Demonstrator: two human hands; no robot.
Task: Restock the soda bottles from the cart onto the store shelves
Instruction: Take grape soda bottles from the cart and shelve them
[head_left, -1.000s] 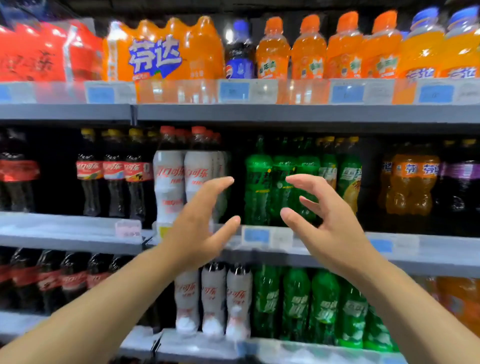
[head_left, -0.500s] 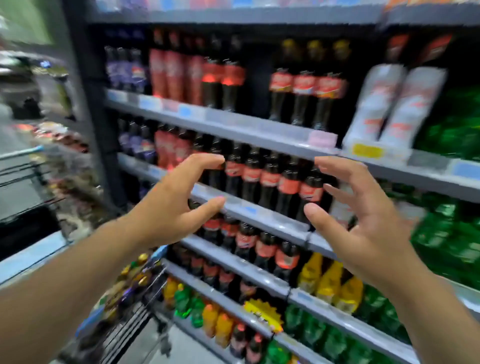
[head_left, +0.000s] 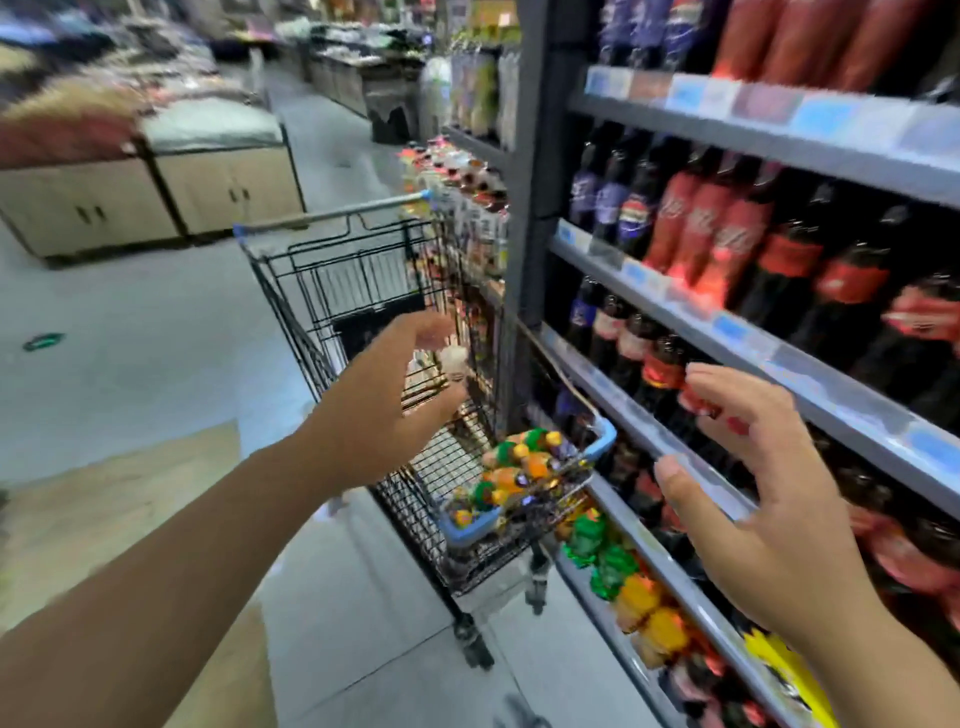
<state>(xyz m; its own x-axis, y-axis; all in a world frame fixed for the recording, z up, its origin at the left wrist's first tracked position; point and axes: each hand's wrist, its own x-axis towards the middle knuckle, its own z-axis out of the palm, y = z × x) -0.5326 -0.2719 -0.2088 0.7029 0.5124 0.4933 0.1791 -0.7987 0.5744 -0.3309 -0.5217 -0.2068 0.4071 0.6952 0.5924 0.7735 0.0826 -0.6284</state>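
A black wire shopping cart (head_left: 363, 270) stands in the aisle beside the shelving, with small soda bottles (head_left: 519, 467) lying in its near end. A white bottle cap (head_left: 453, 358) shows inside the cart, just past my left fingers. My left hand (head_left: 384, 405) reaches out over the cart, fingers spread and holding nothing. My right hand (head_left: 763, 499) hovers open in front of the shelves (head_left: 727, 332) on the right, which carry dark cola bottles with red labels (head_left: 654, 369). The view is motion-blurred.
The shelf unit's dark upright post (head_left: 524, 171) stands just behind the cart. Green and orange bottles (head_left: 623, 587) fill the bottom shelf. Wooden display bins (head_left: 150, 192) sit across the grey aisle floor at the left.
My view has swung left and down from the shelves to the cart. My left hand has stretched toward the cart; the right stays open near the shelves.
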